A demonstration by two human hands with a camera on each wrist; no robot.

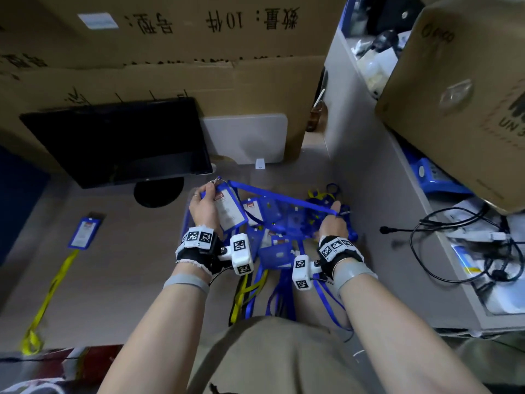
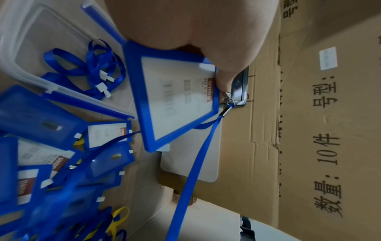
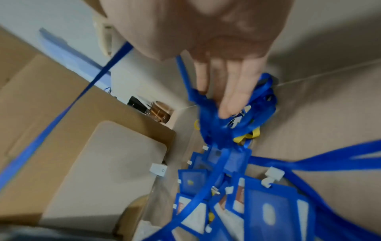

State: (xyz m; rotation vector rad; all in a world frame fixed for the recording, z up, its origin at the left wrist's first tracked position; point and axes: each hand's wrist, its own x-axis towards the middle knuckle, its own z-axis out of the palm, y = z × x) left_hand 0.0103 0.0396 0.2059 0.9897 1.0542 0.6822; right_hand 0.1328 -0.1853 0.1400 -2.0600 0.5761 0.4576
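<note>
My left hand (image 1: 205, 206) holds up a blue badge holder (image 1: 230, 213) with a white card inside, thumb and fingers pinching its top edge by the metal clip (image 2: 227, 96). A blue lanyard strap (image 1: 279, 197) runs taut from that clip to my right hand (image 1: 333, 223), passing over the web beside the raised thumb. In the right wrist view the right hand's fingers (image 3: 228, 91) are straight and reach down onto a tangled bundle of blue lanyards (image 3: 228, 128). Below both hands lies a pile of several blue badge holders (image 1: 274, 231).
A black monitor (image 1: 119, 143) and a white panel (image 1: 247, 137) lean on big cardboard boxes (image 1: 170, 52) behind. Another box (image 1: 460, 95) sits on the right shelf over black cables (image 1: 468, 245). A badge on a yellow lanyard (image 1: 85, 231) lies left.
</note>
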